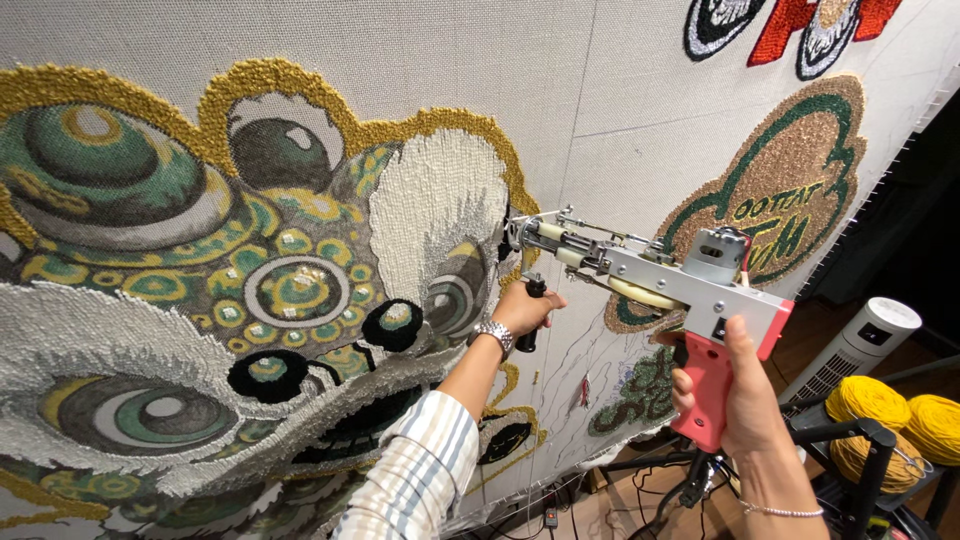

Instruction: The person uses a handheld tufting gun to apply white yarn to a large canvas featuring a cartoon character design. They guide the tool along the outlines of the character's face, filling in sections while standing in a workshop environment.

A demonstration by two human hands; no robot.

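- Here, nearest to me, the right hand [742, 395] is wrapped around the pink grip of a tufting gun [660, 285], fingers curled tight about the handle, a thin bracelet [780, 512] at the wrist.
- The gun itself has a grey metal body and a pale pink rear casing, and it points to the left, with its needle end right up against the stretched cloth [620, 90].
- A little farther in, the left hand [522, 308] is clenched on the gun's black front handle, which hangs below the barrel; a metal wristwatch [495, 335] sits on that wrist, and a striped shirt sleeve [420, 475] runs down towards the lower edge.
- The needle end meets the cloth just beside the white tufted patch of a large lion-dance face [250, 290], worked in gold, green, white and black yarn.
- That face fills the left half of the cloth, with round green eyes, black pompom-like dots and a gold looped border.
- To the right of the gun, a smaller tufted emblem [790, 190] in tan and dark green lies on the same cloth.
- Low on the right, yellow yarn cones [890, 410] rest on a black stand, and a white tower fan [860, 345] stands just behind them.
- Farthest up, along the top edge, a red, black and white tufted piece [790, 25] is cut off by the frame.
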